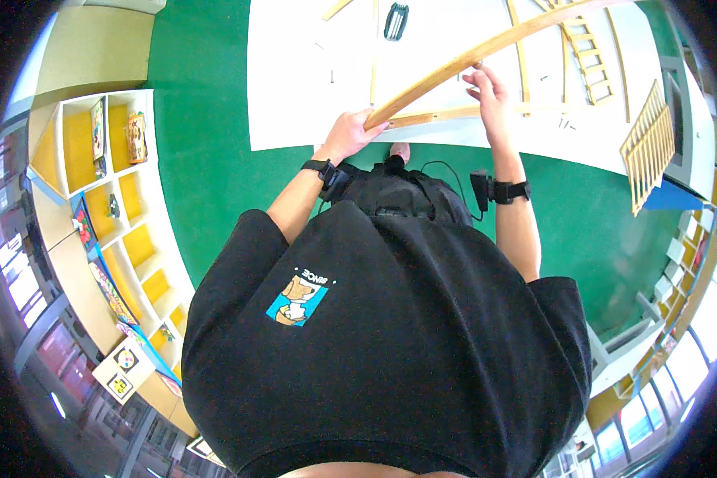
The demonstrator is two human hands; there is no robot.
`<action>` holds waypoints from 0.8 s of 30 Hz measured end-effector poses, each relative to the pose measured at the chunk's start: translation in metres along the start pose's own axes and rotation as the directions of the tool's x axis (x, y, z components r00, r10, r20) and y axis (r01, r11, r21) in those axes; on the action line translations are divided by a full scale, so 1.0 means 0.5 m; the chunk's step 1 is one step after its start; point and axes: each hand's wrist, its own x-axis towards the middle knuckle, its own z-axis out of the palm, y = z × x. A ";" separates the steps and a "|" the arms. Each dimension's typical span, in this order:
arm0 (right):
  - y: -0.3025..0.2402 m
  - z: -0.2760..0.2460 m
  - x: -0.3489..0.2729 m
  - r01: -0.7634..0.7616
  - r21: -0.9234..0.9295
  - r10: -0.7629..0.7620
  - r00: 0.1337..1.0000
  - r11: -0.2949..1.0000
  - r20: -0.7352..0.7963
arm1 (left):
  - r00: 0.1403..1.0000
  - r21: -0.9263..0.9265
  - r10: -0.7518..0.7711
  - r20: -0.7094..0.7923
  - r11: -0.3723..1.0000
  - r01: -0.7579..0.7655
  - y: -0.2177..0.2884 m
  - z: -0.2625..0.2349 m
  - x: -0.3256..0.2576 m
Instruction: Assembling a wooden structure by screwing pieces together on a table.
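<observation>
A long, light wooden bar (462, 61) slants from lower left to upper right, raised over a white sheet (291, 111). My left hand (353, 134) is closed round its near end. Below the bar's middle is my right hand (491, 95). Its thumb and fingers are bent together at the bar's lower edge, by a small dark spot; what they pinch there is too small to make out. Beneath, a second wooden bar (432, 119) lies across the sheet's near edge, partly hidden by my left fingers.
Several loose screws (566, 123), a black folding tool set (396, 21), wooden strips (519, 56) and a ladder-like wooden frame (589, 64) lie on the sheet. A slatted wooden panel (649, 147) leans at the right. White shelves (147, 223) stand left on green floor (199, 159).
</observation>
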 end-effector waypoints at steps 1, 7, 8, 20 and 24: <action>0.023 -0.027 -0.001 -0.001 -0.005 0.001 1.000 1.000 -0.004 | 1.000 -0.050 0.013 -0.005 0.999 -0.013 0.004 0.001 0.001; 0.103 -0.117 -0.107 0.009 -0.218 0.069 0.935 0.976 0.347 | 0.977 -0.166 -0.155 0.149 0.970 0.179 0.008 -0.021 0.020; 0.114 -0.116 -0.130 -0.022 -0.353 0.172 0.901 0.935 0.398 | 0.977 -0.187 -0.158 0.145 0.965 0.184 0.019 -0.027 0.021; 0.208 0.139 -0.143 0.602 -0.441 -0.201 0.714 0.666 0.671 | 0.944 -0.240 -0.192 0.270 0.936 0.259 0.054 -0.086 0.076; 0.217 0.217 -0.084 0.656 -0.469 -0.291 0.716 0.591 0.635 | 0.919 -0.357 -0.176 0.353 0.882 0.306 0.060 -0.091 0.074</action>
